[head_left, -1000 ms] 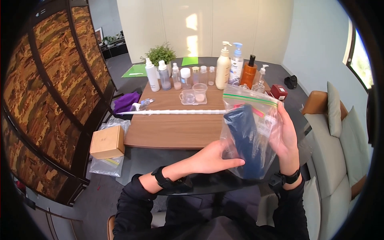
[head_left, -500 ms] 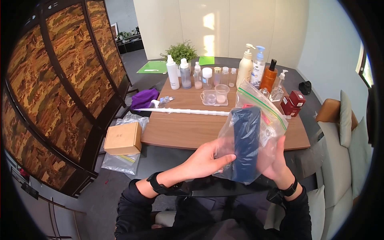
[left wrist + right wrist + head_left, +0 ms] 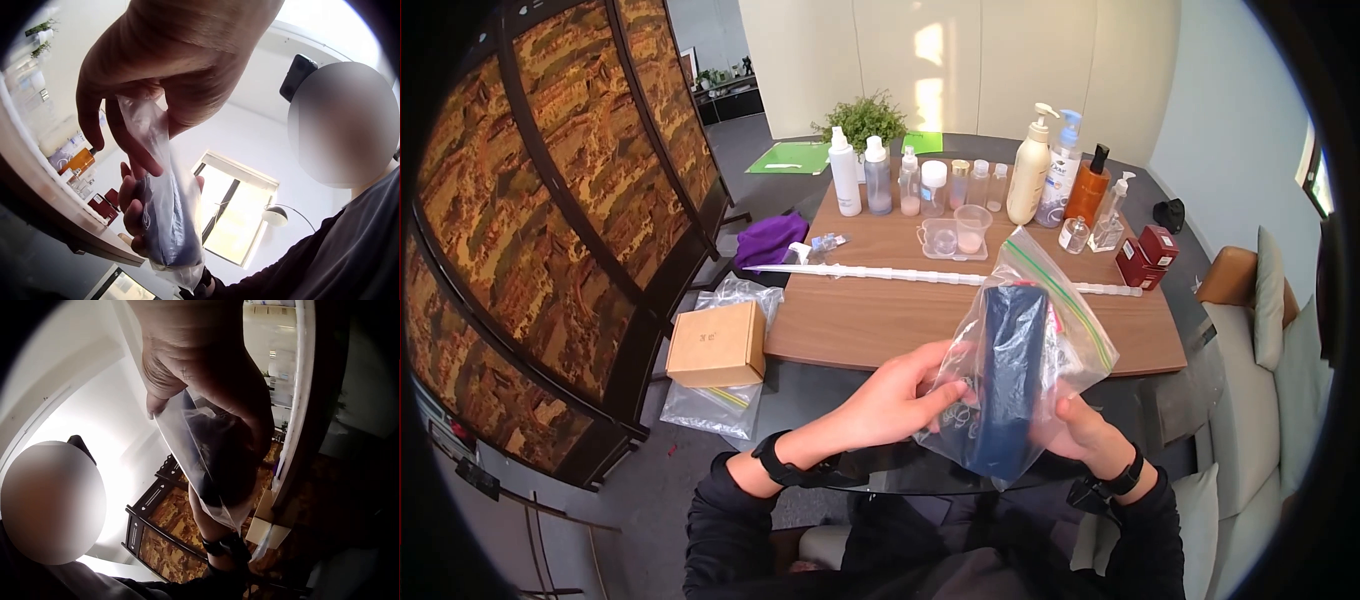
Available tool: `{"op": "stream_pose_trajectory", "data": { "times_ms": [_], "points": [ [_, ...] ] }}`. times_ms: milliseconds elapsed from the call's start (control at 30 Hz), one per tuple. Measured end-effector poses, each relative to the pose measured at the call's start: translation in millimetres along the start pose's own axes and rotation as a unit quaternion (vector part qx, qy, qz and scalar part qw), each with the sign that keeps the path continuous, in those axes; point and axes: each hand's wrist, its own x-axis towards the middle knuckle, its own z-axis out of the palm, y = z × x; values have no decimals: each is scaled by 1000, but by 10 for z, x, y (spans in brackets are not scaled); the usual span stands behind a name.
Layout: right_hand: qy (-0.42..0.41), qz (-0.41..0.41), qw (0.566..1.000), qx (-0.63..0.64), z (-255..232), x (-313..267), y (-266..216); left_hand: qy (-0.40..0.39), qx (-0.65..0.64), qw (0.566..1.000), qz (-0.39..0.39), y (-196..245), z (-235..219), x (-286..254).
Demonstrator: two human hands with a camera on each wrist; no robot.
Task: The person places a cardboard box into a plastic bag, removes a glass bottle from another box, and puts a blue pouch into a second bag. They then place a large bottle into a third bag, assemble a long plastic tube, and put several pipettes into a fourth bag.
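A clear zip bag [image 3: 1060,290] with a green and yellow strip along its top is held tilted over the near table edge. Inside it lies a long dark blue bundle [image 3: 1008,380], with a bit of red and a white label beside it. My left hand [image 3: 905,398] pinches the bag's left side between thumb and fingers; the left wrist view shows the plastic bunched in that left hand [image 3: 165,75]. Along the right side, my right hand [image 3: 1085,432] grips the bag, thumb in front. Its fingers [image 3: 132,215] wrap round the bundle through the plastic.
Several bottles stand along the back of the wooden table [image 3: 860,325], with a clear plastic tray [image 3: 952,240] before them. A white strip [image 3: 900,273] lies across it. Dark red boxes [image 3: 1145,257] are at right. Left of the table sit a purple cloth [image 3: 772,240] and a cardboard box [image 3: 716,345].
The bag has come lower and nearer the body, the bundle standing more upright in it. My right hand has slid from the bag's top corner down its right side. The head view has shifted.
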Motion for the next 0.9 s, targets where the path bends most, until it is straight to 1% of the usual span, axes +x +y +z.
{"op": "stream_pose_trajectory", "data": {
  "times_ms": [67,100,167,300,367,467,567,600,667,700,767,800,833,900],
  "points": [
    [27,24,999,-17,33,12,-3,-21,23,999,-30,43,-69,-38],
    [40,35,998,-24,46,21,-3,-1,56,998,-17,53,-72,-49],
    [65,51,996,20,22,63,13,37,125,991,10,72,-75,-57],
    [112,48,989,88,49,145,18,73,193,976,68,19,-73,-53],
    [100,67,985,122,37,147,-14,71,225,968,89,-46,-55,-22],
    [127,61,980,141,21,42,-94,36,197,979,24,116,-41,-72],
    [148,54,976,147,-17,-92,-150,42,187,981,4,91,-52,-90],
    [153,58,975,148,-29,-133,-146,42,205,978,23,38,-50,-50],
    [142,54,973,173,-87,-188,-88,20,186,982,26,4,30,27],
    [124,38,983,129,-54,-227,-49,15,180,983,28,3,60,56],
    [73,12,996,41,86,-263,-53,-31,60,997,28,-55,160,156],
    [84,58,993,57,175,-273,-147,-23,49,997,46,-100,198,218],
    [89,85,992,20,181,-291,-141,-12,40,997,63,-109,226,259],
    [57,89,991,-80,173,-347,-85,-85,-102,991,34,-43,252,283]
  ]
}}
